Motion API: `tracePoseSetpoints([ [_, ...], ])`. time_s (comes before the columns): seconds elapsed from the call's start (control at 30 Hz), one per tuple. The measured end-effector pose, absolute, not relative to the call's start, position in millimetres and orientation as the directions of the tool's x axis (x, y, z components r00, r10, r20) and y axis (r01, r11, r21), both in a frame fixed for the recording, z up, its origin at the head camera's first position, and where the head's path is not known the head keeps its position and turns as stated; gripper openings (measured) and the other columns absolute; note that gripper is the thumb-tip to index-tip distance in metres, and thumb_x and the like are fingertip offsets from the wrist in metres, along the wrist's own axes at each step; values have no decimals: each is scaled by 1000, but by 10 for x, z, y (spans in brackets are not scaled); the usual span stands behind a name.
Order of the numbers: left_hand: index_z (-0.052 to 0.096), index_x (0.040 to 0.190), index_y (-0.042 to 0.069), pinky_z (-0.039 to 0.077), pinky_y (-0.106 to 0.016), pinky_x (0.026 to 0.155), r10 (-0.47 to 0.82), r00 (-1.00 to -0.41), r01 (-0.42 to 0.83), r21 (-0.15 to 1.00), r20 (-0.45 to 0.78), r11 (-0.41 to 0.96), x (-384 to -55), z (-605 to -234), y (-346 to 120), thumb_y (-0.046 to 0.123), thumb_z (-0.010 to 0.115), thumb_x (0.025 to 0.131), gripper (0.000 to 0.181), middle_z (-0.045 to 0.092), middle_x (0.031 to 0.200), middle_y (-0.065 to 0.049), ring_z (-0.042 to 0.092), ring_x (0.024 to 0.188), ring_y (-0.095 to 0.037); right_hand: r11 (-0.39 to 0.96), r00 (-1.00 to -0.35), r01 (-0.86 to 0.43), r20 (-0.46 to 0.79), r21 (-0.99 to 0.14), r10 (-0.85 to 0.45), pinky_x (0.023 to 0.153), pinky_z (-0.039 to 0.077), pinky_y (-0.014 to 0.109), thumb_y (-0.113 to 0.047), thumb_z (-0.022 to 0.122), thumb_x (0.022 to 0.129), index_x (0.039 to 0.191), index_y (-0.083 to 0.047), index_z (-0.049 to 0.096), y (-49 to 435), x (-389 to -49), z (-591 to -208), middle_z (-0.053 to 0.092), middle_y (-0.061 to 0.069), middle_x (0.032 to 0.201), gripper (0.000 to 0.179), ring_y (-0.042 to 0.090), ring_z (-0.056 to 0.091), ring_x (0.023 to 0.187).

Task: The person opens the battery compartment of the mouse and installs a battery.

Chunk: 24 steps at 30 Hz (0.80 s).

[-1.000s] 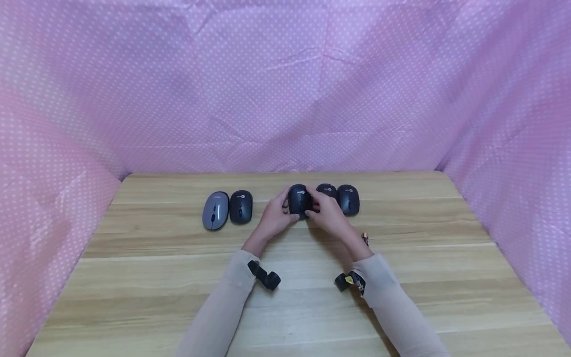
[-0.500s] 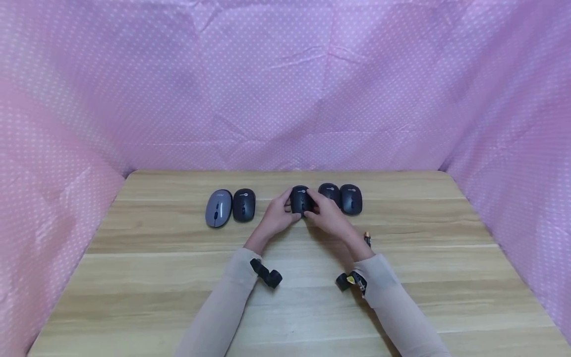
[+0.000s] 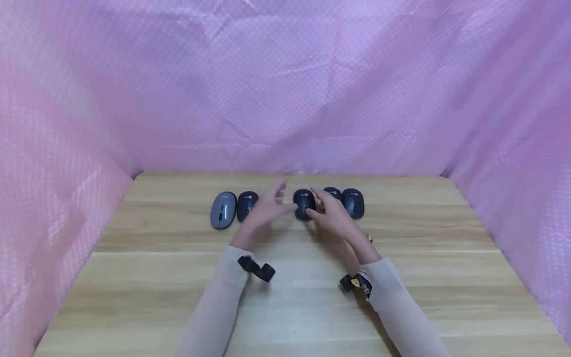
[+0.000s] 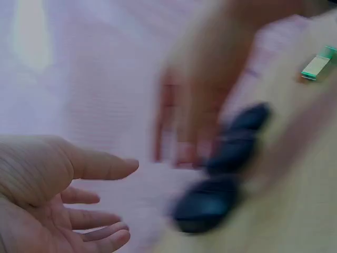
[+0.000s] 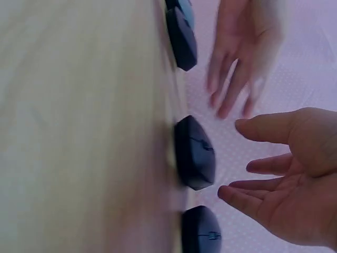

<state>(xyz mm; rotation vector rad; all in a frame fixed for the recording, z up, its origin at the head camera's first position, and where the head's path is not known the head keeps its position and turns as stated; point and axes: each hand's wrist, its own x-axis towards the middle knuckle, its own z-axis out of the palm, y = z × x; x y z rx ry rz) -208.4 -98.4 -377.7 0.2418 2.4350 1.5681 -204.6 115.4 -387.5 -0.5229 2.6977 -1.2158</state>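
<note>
A black computer mouse [image 3: 304,204] lies on the table between my two hands. My left hand [image 3: 266,210] is held to its left with fingers spread, partly over another black mouse [image 3: 245,202]. In the left wrist view the left fingers [image 4: 100,219] hold nothing. My right hand [image 3: 333,215] hovers at the middle mouse's right side, thumb and fingers apart. The right wrist view shows the right hand [image 5: 295,184] empty and apart from the mouse [image 5: 196,153]. Behind that hand a third black mouse [image 3: 332,192] is partly hidden.
A grey mouse [image 3: 223,210] lies at the left end of the row, and one more black mouse [image 3: 353,203] at the right end. A small battery-like cylinder [image 3: 370,239] shows beside my right forearm. Pink dotted cloth [image 3: 285,99] hangs behind the wooden table [image 3: 285,317].
Both hands were holding the middle mouse; they have let go. My left hand has moved away to the left, and the right has drawn slightly right. The mouse stays on the table.
</note>
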Motion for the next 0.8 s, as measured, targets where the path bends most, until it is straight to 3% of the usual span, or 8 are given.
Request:
tracePoseSetpoints([
  [0.13, 31, 160, 15, 39, -55, 120, 235, -972, 107, 936, 27, 334, -2024, -3453, -1362, 19, 71, 96, 76, 47, 155, -21, 45, 143, -41, 542, -919, -299, 84, -785, -385, 109, 52, 52, -13, 67, 99, 156, -3, 38, 1069, -1995, -3789, 45, 25, 156, 65, 42, 57, 130],
  [0.2, 35, 158, 9, 37, -56, 121, 231, -969, 161, 931, 87, 326, -2002, -3372, -1554, 18, 70, 97, 70, 51, 152, -21, 46, 142, -39, 495, -908, -318, 108, -809, -406, 113, 49, 52, -11, 67, 98, 155, -2, 40, 995, -1977, -3753, 44, 22, 157, 63, 41, 50, 140],
  [0.37, 42, 154, 10, 33, -60, 122, 249, -965, 187, 874, 79, 448, -1965, -3423, -1926, 22, 70, 97, 64, 54, 151, -17, 43, 145, -36, 376, -875, -329, 131, -866, -465, 113, 48, 54, -6, 67, 98, 153, -1, 41, 708, -2017, -3751, 47, 23, 154, 62, 40, 51, 139],
  [0.53, 38, 157, 14, 29, -63, 123, 261, -965, 167, 782, 5, 601, -1974, -3694, -2126, 29, 79, 91, 80, 41, 161, -15, 31, 152, -38, 292, -829, -249, 47, -923, -558, 118, 43, 53, -6, 69, 97, 155, -3, 38, 364, -2115, -3849, 42, 24, 157, 66, 44, 44, 143],
  [0.63, 35, 158, 13, 20, -65, 125, 265, -964, 177, 717, -11, 675, -2004, -3819, -2186, 33, 87, 82, 94, 36, 164, -15, 26, 153, -42, 345, -804, -216, -34, -913, -594, 123, 36, 52, -10, 73, 94, 159, -8, 33, 214, -2169, -3902, 34, 17, 164, 76, 40, 35, 150],
  [0.8, 38, 156, 9, 3, -72, 121, 264, -964, 192, 586, -39, 787, -2061, -3896, -2244, 36, 95, 69, 108, 38, 162, -16, 18, 151, -53, 448, -796, -240, -90, -861, -599, 128, 25, 53, -13, 81, 87, 161, -11, 27, 60, -2268, -3990, 35, 14, 164, 92, 33, 31, 153],
])
